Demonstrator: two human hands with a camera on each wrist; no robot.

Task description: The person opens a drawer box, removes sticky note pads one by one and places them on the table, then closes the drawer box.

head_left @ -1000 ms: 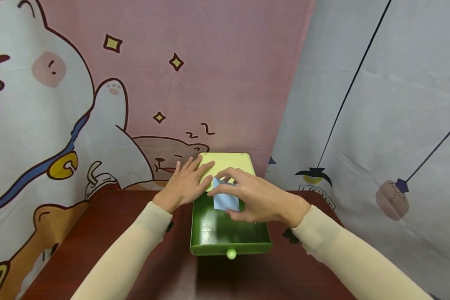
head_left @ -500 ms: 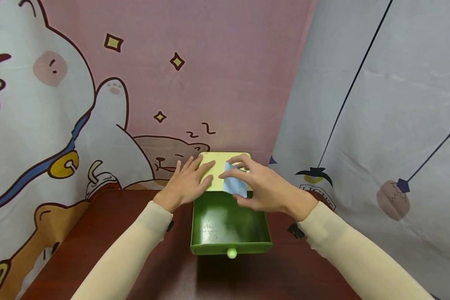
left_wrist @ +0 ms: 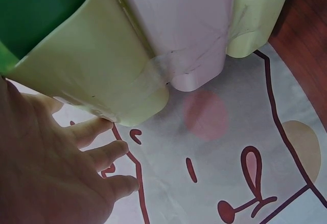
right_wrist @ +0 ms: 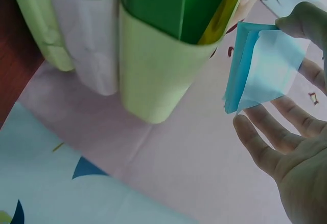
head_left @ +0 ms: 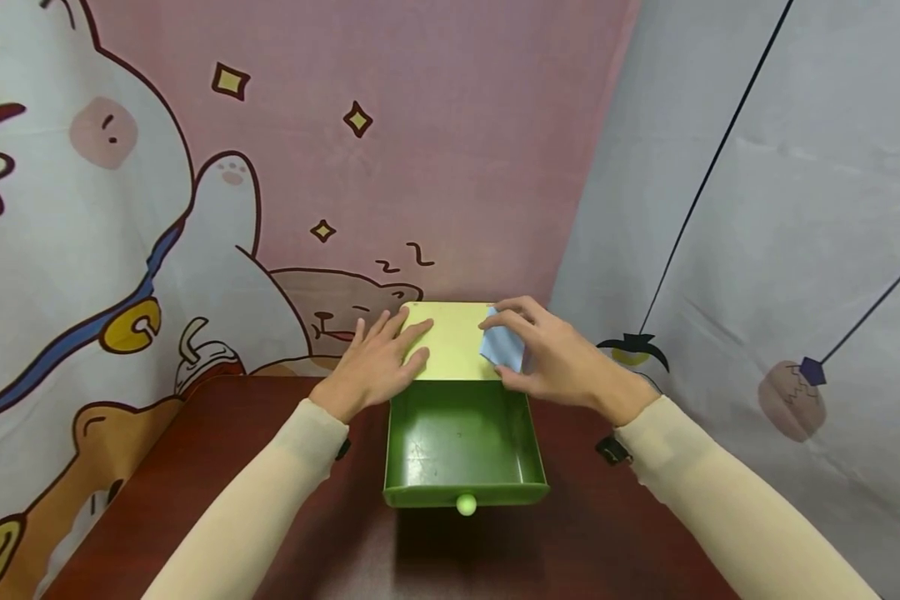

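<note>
A pad of blue sticky notes is pinched between the thumb and fingers of my right hand. In the head view the blue pad is over the right side of the drawer cabinet's pale yellow top. My left hand rests on the left edge of that top with its fingers spread; the left wrist view shows the same hand against the yellow casing. The green top drawer is pulled out toward me, its round light green knob at the front.
The cabinet stands on a dark red-brown table. Below its yellow tier are a pink tier and another yellow tier. A cartoon-printed cloth hangs close behind.
My right hand has lifted the sticky notes from over the open drawer and carried them back and right, above the cabinet's top. The left hand stays in place.
</note>
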